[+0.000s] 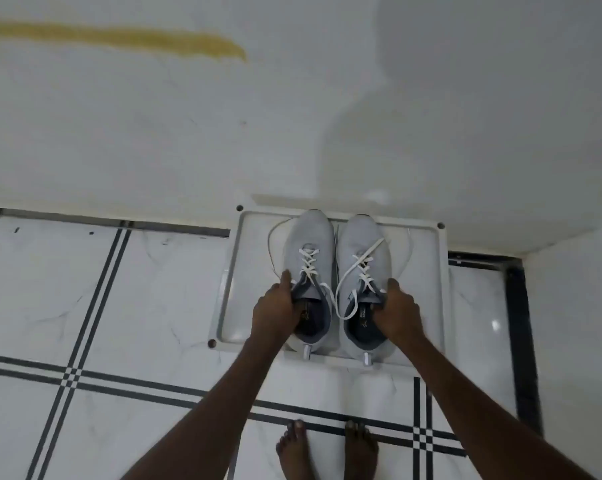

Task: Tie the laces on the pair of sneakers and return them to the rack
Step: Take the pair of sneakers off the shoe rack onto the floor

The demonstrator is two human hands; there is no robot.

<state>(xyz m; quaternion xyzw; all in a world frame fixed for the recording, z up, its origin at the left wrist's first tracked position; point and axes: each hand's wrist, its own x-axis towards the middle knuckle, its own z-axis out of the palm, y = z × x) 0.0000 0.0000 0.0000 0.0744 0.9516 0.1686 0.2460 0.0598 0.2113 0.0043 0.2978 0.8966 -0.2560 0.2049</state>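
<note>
On rack (441, 271) by wall: sneakers (308, 258) sitting side by side, laces (341, 289) trailing loose. Left hand (275, 306) gripping left collar, right hand (396, 310) gripping right collar, fingers tucked inside.

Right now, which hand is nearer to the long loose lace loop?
Right. The right hand grips the right sneaker, whose lace loop hangs beside it; the left hand holds the left sneaker, farther away.
</note>
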